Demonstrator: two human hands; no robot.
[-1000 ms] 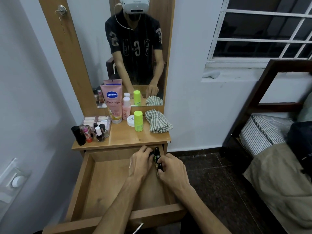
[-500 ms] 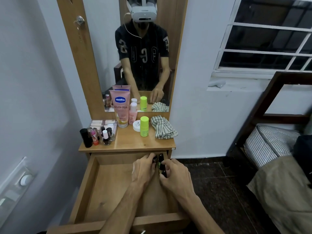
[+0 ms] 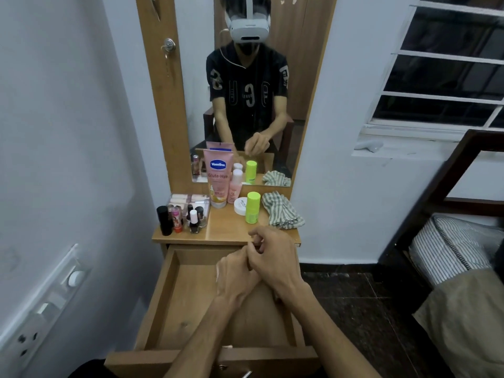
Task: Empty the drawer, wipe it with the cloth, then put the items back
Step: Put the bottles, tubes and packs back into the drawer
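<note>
Right hand (image 3: pixel 272 257): raised over the back right corner of the open light-wood drawer (image 3: pixel 174 301), fingers curled inward, the grip drawn close; whatever it may pinch is hidden, so its contents cannot be told. Left hand (image 3: pixel 236 279): directly below and left of the right hand and touching it, fingers curled under the right palm; whether its grip encloses anything cannot be told. Drawer: pulled fully out beneath both hands, its bare wooden floor showing left of them; front panel nearest the camera. Wooden bench (image 3: pixel 231 230) top: just beyond the grip, its front edge level with the right knuckles. Green-and-white checked cloth (image 3: pixel 282 211): crumpled on the bench, just beyond and right of the grip, against the wall. Lime-green cylindrical bottle (image 3: pixel 252 208): upright, straight beyond the grip. Flat round white jar (image 3: pixel 240 206): touching the green bottle on its left. Small pink bottle with white cap (image 3: pixel 235 186): behind the jar. Tall pink Vaseline tube (image 3: pixel 218 177): standing on its cap, beyond and left of the grip. Clear tray of small nail-polish bottles (image 3: pixel 195 214): further left. Black cylindrical tube (image 3: pixel 164 221) and red-pink lip-balm stick (image 3: pixel 177 221): upright at the bench's far left edge. Wood-framed mirror (image 3: pixel 245 91): upright behind the bench, reflecting the person.
</note>
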